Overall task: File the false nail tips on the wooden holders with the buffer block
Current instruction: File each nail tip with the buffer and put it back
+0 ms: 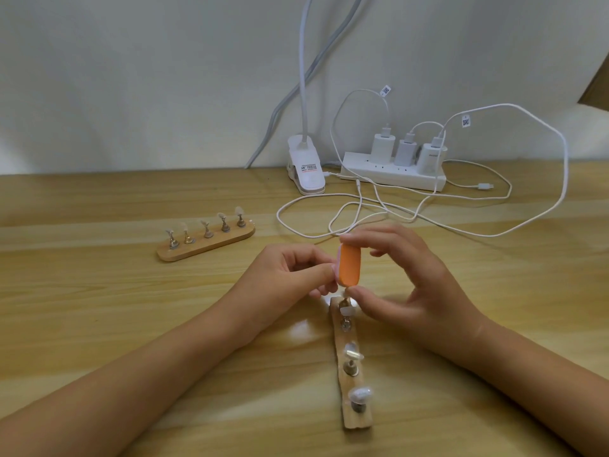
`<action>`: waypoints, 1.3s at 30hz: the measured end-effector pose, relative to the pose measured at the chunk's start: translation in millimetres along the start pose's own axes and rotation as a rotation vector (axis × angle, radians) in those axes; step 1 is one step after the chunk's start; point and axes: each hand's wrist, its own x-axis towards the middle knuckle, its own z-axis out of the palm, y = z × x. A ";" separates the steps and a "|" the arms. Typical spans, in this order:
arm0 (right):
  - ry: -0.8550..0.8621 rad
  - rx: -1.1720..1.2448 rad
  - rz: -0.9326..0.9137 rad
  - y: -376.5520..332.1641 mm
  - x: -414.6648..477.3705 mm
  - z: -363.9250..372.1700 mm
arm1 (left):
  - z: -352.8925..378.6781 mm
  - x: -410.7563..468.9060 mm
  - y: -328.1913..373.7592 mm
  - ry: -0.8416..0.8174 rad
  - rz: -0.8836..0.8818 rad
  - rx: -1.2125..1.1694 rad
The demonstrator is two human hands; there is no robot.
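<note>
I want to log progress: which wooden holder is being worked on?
The near holder, lying lengthwise under both hands; the far holder sits untouched at left.

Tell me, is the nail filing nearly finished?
Hard to say what's finished: the tips are too small to show filing. Right now the right hand holds the orange buffer block upright, and the left hand pinches something against it at the far end of the near holder. Three more tips show on that holder, and the far holder, with five tips, sits untouched.
</note>
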 end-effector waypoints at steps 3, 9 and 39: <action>0.062 0.009 0.020 0.7 1.8 -1.0 | 0.3 -0.3 1.1 0.006 0.001 0.010; 0.003 -0.054 -0.041 1.5 -0.4 0.1 | 1.2 -0.6 2.3 0.007 -0.006 0.010; 0.016 -0.076 -0.023 -0.7 0.6 0.1 | -0.1 0.7 0.6 0.002 0.000 0.004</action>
